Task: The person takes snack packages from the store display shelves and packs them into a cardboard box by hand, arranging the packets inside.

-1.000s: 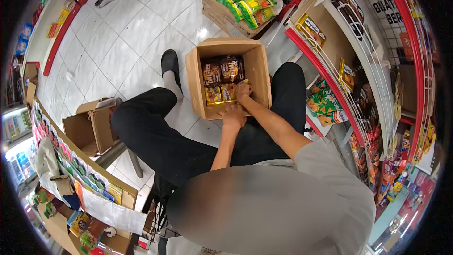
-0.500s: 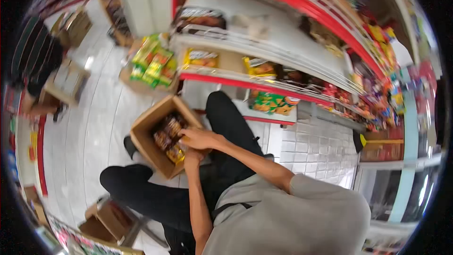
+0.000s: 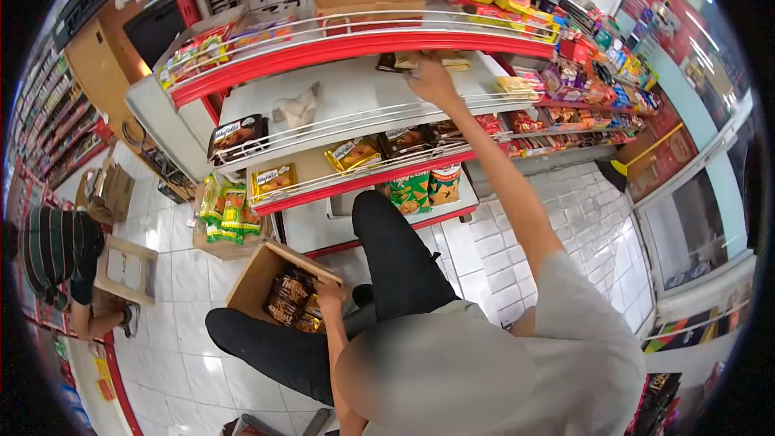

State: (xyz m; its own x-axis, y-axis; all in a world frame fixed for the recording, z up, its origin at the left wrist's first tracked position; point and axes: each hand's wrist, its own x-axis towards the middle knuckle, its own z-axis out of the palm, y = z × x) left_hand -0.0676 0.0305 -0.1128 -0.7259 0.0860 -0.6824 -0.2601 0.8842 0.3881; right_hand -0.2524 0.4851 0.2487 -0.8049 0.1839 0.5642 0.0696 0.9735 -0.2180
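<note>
My left hand (image 3: 329, 295) is closed on the right rim of an open cardboard box (image 3: 246, 284) between my legs. Inside the box lie brown wafer packs (image 3: 289, 297) and a yellow-gold pack (image 3: 309, 321). My right hand (image 3: 430, 81) is stretched out to the back of the white upper shelf (image 3: 347, 101), at a dark brown pack (image 3: 389, 62) and a cream-coloured flat pack (image 3: 452, 62). Its fingertips are partly hidden, so whether they grip a pack does not show. A crumpled pale cloth (image 3: 297, 107) lies further left on that shelf.
Wire rails edge the shelves. Below are yellow wafer packs (image 3: 353, 153) and green snack bags (image 3: 410, 192). A carton of green-yellow packets (image 3: 228, 214) stands left of the shelf. Another person (image 3: 56, 250) bends by a stool (image 3: 127, 269) at the left.
My right hand has left the box and reached up to the upper shelf. My left hand has moved from inside the box to its rim. The view has turned towards the shelves.
</note>
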